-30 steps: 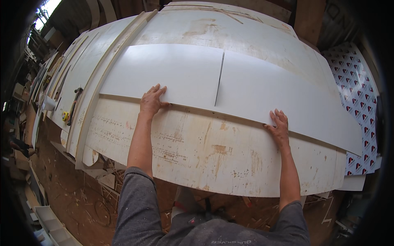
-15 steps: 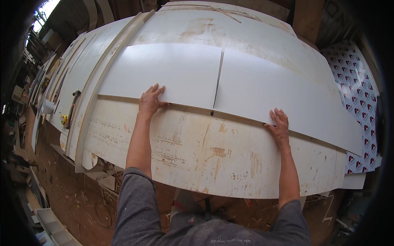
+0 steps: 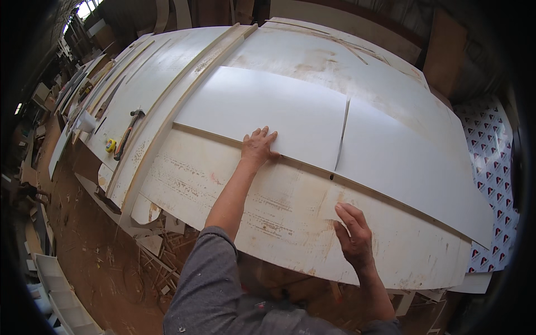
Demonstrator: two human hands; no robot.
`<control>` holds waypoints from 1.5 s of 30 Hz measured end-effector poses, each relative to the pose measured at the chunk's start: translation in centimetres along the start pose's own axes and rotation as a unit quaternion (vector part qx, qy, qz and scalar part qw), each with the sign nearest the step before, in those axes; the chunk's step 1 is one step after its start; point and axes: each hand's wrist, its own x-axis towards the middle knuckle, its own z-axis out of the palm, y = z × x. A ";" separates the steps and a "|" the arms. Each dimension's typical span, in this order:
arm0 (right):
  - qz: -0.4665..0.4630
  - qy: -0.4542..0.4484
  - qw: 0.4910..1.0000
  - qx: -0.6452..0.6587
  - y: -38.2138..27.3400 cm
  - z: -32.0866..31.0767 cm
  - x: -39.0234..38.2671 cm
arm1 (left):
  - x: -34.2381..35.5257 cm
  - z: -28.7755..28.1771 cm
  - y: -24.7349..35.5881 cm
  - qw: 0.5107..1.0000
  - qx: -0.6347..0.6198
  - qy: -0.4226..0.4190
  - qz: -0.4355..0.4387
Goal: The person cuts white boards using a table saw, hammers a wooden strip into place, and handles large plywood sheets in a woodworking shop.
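My left hand [image 3: 259, 146] lies with fingers spread on a white panel [image 3: 273, 95], its thumb by the near edge. My right hand [image 3: 352, 234] is off the panels, slightly curled with fingers apart, above the stained white work surface [image 3: 201, 190]. A narrow dark slit [image 3: 341, 137] divides the left panel from the right one [image 3: 413, 167], with a small dark piece [image 3: 331, 176] at its lower end. A long pale rail [image 3: 187, 95] runs along the left panel's end.
A hammer [image 3: 129, 135] and yellow tape measure [image 3: 110, 145] lie left of the rail, among long strips [image 3: 117, 67]. A pattern-printed sheet [image 3: 488, 173] stands at right. Offcuts [image 3: 159, 257] cover floor below. Part of a dark figure [image 3: 30, 192] shows at far left.
My right hand has left the right panel's edge and moved down and left. My left hand stays on its panel. The whole view has shifted, moving the scene rightward.
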 end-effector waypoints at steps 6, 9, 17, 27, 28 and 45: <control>0.094 0.012 0.990 -0.108 2.8 15.6 13.0 | 1.4 -0.5 0.5 0.998 -0.021 -0.017 0.062; 0.176 -0.069 0.955 -0.230 5.8 19.8 17.0 | 1.5 0.1 -0.8 0.998 -0.009 -0.014 0.067; 0.156 -0.069 0.945 -0.280 6.5 22.7 18.2 | 1.8 -0.1 -6.0 0.989 -0.058 -0.047 0.124; 0.151 -0.062 0.938 -0.304 7.0 22.8 19.2 | 1.7 -3.2 -22.3 0.997 0.042 -0.053 0.020; 0.160 -0.060 0.938 -0.303 7.1 22.7 19.3 | 2.2 -3.6 -22.0 0.998 0.037 -0.051 0.021; 0.275 -0.061 0.921 -0.268 10.7 22.2 26.1 | 9.9 -1.9 -22.2 0.998 0.012 -0.058 0.022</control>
